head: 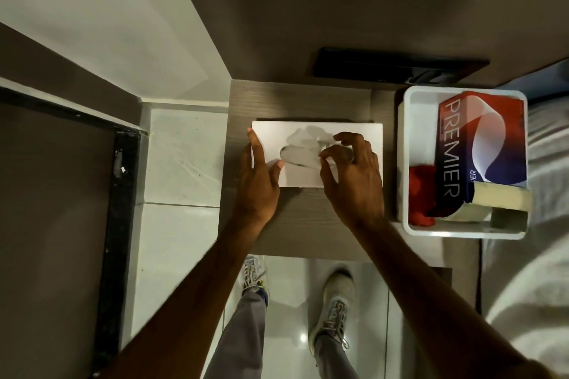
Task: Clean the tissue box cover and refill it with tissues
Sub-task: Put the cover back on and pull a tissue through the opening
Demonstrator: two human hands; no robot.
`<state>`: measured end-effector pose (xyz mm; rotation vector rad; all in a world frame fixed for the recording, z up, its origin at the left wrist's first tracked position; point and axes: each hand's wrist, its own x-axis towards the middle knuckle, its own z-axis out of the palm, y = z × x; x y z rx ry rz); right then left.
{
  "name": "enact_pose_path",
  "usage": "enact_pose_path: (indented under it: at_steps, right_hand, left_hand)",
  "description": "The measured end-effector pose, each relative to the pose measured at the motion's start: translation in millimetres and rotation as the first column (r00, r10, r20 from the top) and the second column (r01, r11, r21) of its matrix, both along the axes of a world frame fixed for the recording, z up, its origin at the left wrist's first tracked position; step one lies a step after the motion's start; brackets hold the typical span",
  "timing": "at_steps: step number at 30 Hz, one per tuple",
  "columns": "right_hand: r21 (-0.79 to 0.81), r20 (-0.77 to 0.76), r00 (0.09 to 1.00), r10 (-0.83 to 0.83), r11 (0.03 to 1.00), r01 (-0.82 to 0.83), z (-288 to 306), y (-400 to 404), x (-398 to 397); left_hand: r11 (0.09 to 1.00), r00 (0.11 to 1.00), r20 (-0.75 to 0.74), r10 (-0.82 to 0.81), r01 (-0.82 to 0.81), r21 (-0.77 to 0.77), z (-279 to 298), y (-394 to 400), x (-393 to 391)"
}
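Note:
A white tissue box cover (363, 132) lies flat on a small wooden nightstand (311, 221). White tissue (303, 144) sticks up out of the oval slot in its top. My left hand (258, 175) rests on the cover's left edge, with fingers along the side and the thumb on top. My right hand (351, 172) sits over the right half of the cover, thumb and forefinger pinched on the tissue at the slot.
A white tray (403, 163) stands to the right with a red and blue PREMIER tissue box (480, 148), a red cloth (421, 188) and a pale sponge (498, 200). A dark wall panel (397, 68) hangs behind. Tiled floor lies left and below, bedding at right.

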<state>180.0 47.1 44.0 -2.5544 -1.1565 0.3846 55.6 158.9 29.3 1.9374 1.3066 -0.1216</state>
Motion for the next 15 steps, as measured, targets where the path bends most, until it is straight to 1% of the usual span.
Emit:
enact_pose_path:
  at_steps: [6, 9, 11, 13, 15]
  right_hand:
    - [0.007, -0.028, 1.000, -0.003, 1.000, 0.003, -1, -3, 4]
    - [0.039, -0.028, 0.998, -0.057, 0.998, 0.058, -3, -5, 5]
    - [0.054, 0.008, 0.989, -0.147, 0.988, 0.147, -5, -12, 7]
    - [0.047, 0.010, 0.959, -0.283, 0.958, 0.282, -9, -24, 9]
    - [0.011, -0.090, 0.919, -0.384, 0.922, 0.386, -16, -39, 8]
  left_hand:
    - [1.000, 1.000, 0.008, -0.002, 0.002, -0.004, -2, 0, -2]
    - [1.000, 1.000, 0.009, -0.013, 0.013, 0.018, -2, 0, -3]
    - [0.999, 1.000, 0.018, -0.024, 0.023, 0.028, -3, 0, -3]
    - [0.999, 0.999, 0.027, -0.025, 0.024, 0.027, -3, 1, -3]
    - [0.999, 0.999, 0.025, -0.030, 0.029, 0.033, -2, 2, -2]
